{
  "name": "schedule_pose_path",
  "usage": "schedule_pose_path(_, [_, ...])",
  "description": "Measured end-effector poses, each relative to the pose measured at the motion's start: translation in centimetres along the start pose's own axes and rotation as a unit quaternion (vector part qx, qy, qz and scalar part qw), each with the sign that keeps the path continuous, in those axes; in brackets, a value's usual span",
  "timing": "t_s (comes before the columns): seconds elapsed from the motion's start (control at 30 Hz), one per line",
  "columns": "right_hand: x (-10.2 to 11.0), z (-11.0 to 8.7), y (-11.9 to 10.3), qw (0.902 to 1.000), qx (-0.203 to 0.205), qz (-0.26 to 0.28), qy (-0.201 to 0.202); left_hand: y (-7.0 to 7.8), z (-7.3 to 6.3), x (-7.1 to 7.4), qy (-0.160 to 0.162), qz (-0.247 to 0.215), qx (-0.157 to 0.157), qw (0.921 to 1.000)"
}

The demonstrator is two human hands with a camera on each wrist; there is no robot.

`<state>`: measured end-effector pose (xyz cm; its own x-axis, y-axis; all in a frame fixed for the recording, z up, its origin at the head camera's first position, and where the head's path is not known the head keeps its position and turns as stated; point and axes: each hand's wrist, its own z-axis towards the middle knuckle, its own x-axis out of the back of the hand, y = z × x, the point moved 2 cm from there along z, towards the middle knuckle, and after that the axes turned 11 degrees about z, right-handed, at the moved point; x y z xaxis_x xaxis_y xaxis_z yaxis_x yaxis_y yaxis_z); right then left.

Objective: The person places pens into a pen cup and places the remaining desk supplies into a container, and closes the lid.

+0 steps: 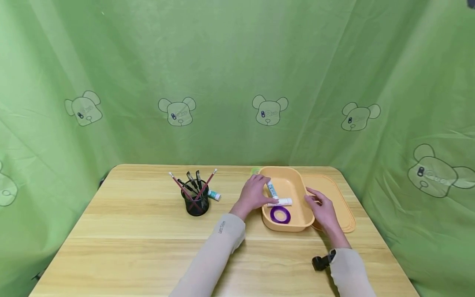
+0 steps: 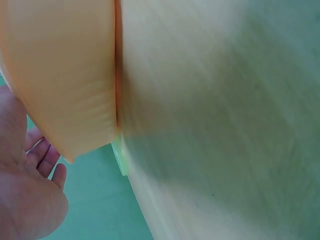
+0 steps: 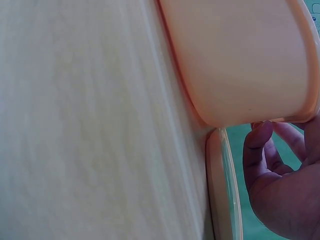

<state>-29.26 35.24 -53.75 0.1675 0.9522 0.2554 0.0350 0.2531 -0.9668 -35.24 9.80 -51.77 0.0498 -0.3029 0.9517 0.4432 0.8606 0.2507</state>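
An open peach plastic box (image 1: 295, 175) holds a blue-labelled glue stick (image 1: 272, 190), a white glue stick (image 1: 283, 201) and a roll of purple tape (image 1: 274, 214). My left hand (image 1: 253, 194) reaches over the box's left rim, fingertips and thumb at opposite ends of the blue-labelled glue stick, pinching it. The thumb tip also overlaps the white one. At the right rim, my right hand (image 1: 323, 210) holds the box edge with curled fingers. In the left wrist view the box wall (image 2: 60, 75) hides the left thumb and the box's contents.
A peach lid (image 1: 335, 198) lies on the table partly under the box's right side. Left of the box stands a black mesh cup (image 1: 197, 206) with pencils and pens, and another glue stick (image 1: 214, 195) lies behind it. Something light green (image 1: 255, 170) peeks out behind the box.
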Motion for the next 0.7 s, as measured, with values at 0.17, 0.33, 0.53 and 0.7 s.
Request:
schedule_pose_path(0.17, [0.02,0.06,0.11,1.0000,0.000,-0.001,0.000,0.06,0.11,0.02,-0.013,0.015,0.001,0.9998])
schedule_pose_path(0.33, [0.02,0.16,0.25,1.0000,0.003,0.001,0.000,0.13,0.21,0.11,-0.021,0.038,-0.002,0.9990])
schedule_pose_path(0.53, [-0.01,0.18,0.38,0.9999,0.007,0.014,0.003,0.14,0.39,0.06,-0.021,0.059,-0.008,0.9980])
schedule_pose_path(0.7, [0.10,0.18,0.38,0.9998,0.008,0.015,0.005,0.10,0.33,-0.01,-0.018,0.049,-0.008,0.9986])
